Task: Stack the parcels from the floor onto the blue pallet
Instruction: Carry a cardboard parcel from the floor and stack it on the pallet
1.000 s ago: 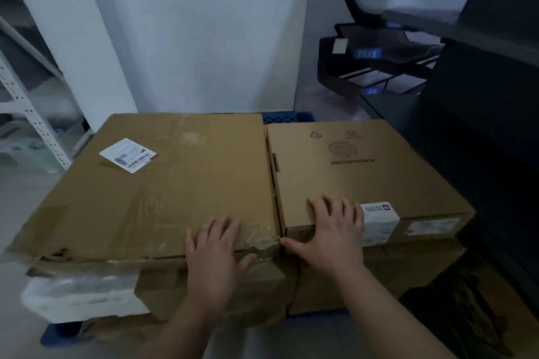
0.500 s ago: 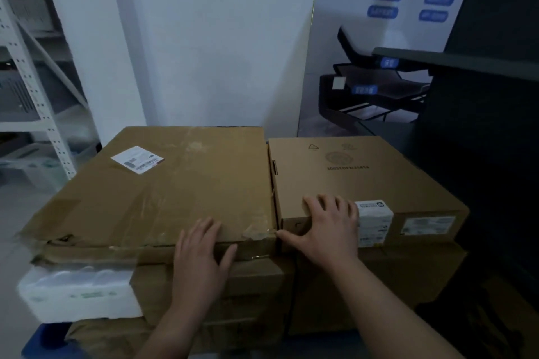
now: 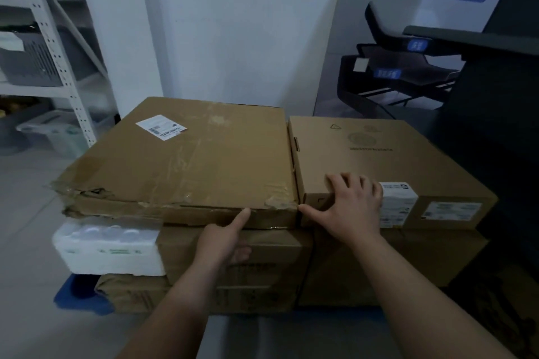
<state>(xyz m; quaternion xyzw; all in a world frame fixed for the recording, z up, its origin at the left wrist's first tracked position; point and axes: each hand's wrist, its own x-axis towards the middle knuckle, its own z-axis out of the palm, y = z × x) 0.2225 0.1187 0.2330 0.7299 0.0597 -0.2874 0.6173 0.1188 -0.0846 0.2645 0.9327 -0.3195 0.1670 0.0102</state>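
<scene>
Hands (image 3: 353, 207) open on stacked parcels (image 3: 186, 160), white wall (image 3: 233, 23) close behind, shelving (image 3: 52, 38) left.

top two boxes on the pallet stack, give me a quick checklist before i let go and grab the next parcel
1. Worn flat box seated flat on the stack: ok.
2. Right flat box butted against it: ok.
3. Their front edges flush: not ok, the right box sits slightly forward.
4. Right hand flat on the right box's front corner, gripping nothing: ok.
5. Left hand free, one finger at the worn box's front edge: ok.
6. Blue pallet fully under the load: cannot tell.
</scene>
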